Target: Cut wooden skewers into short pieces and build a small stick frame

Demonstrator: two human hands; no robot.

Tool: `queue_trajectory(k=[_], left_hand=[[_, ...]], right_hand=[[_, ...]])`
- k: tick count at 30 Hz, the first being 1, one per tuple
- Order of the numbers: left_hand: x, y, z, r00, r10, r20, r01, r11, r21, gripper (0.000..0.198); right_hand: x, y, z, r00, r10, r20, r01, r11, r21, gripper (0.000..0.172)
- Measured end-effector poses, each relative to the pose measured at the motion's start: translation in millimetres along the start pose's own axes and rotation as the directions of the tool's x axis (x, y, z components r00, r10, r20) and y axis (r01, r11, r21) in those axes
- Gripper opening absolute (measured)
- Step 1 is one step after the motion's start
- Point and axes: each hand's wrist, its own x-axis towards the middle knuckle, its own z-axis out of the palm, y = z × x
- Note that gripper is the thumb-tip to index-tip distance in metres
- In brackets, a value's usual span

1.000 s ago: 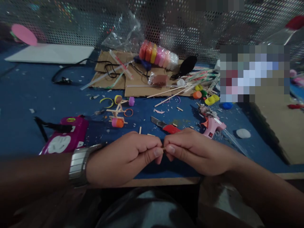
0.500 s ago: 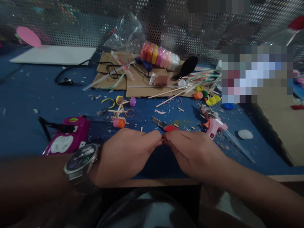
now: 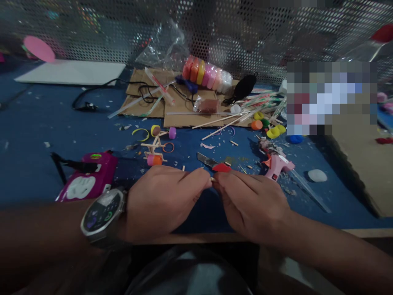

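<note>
My left hand (image 3: 167,198) and my right hand (image 3: 253,200) meet near the table's front edge, both with fingers pinched. Between their fingertips shows a short pale piece of stick (image 3: 212,179), gripped from both sides; most of it is hidden by the fingers. Just beyond my hands lies a cutter with a red handle (image 3: 221,167) and a grey blade. A small frame of wooden sticks (image 3: 156,143) with coloured round pieces stands beyond my left hand. The pink glue gun (image 3: 278,164) lies beyond my right hand.
A magenta box (image 3: 102,170) lies at the left. Cardboard (image 3: 181,119) with straws, skewers and packed coloured clay (image 3: 207,73) is at the back. A white round piece (image 3: 317,175) and a brown board (image 3: 365,164) lie right. Scraps dot the blue table (image 3: 39,123).
My right hand has turned slightly and its fingertips have parted a little from my left ones, showing more of the pale piece. My left wrist has rolled slightly. The view has shifted a little.
</note>
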Motion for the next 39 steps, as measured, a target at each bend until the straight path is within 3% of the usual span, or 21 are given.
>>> queue_trajectory(k=[6, 10, 15, 18, 20, 24, 27, 29, 33, 36, 39], left_hand=[[2, -3, -1.3, 0.998, -0.063, 0.014, 0.064, 0.988, -0.143, 0.034], [4, 3, -2.6, 0.975, -0.215, 0.059, 0.222, 0.915, -0.337, 0.033], [9, 7, -2.9, 0.899, -0.398, 0.181, 0.412, 0.631, -0.658, 0.037], [12, 2, -1.7, 0.787, -0.598, 0.153, 0.470, 0.420, -0.776, 0.037], [13, 0, 0.0, 0.771, -0.606, 0.197, 0.490, 0.366, -0.791, 0.036], [11, -3, 7.9, 0.767, -0.540, 0.346, 0.485, 0.135, -0.864, 0.024], [9, -6, 16.5, 0.710, -0.574, 0.407, 0.516, 0.030, -0.856, 0.035], [9, -8, 20.9, 0.676, -0.599, 0.428, 0.531, -0.006, -0.847, 0.044], [10, -9, 21.3, 0.668, -0.619, 0.414, 0.542, 0.023, -0.840, 0.048], [11, -8, 16.8, 0.645, -0.632, 0.430, 0.567, 0.019, -0.823, 0.071], [11, -7, 13.7, 0.668, -0.604, 0.435, 0.569, 0.037, -0.821, 0.090]], right_hand=[[1, 2, 2, 0.999, 0.040, -0.019, -0.039, 0.999, 0.011, 0.029], [2, 1, 7, 0.990, 0.124, -0.061, -0.122, 0.992, 0.035, 0.028], [-1, -1, 8, 0.973, 0.223, -0.060, -0.213, 0.967, 0.143, 0.024], [-3, -1, 4, 0.963, 0.252, -0.095, -0.235, 0.958, 0.165, 0.018], [-2, 1, 2, 0.960, 0.267, -0.081, -0.245, 0.945, 0.217, 0.017], [3, 10, 2, 0.941, 0.336, -0.045, -0.299, 0.885, 0.356, 0.022], [5, 18, 7, 0.930, 0.364, -0.051, -0.307, 0.847, 0.435, 0.024], [6, 24, 11, 0.924, 0.374, -0.085, -0.296, 0.837, 0.460, 0.024], [5, 35, 17, 0.914, 0.399, -0.078, -0.325, 0.831, 0.452, 0.024], [4, 40, 19, 0.910, 0.415, -0.023, -0.361, 0.816, 0.452, 0.023], [3, 43, 21, 0.899, 0.437, 0.035, -0.405, 0.797, 0.449, 0.022]])
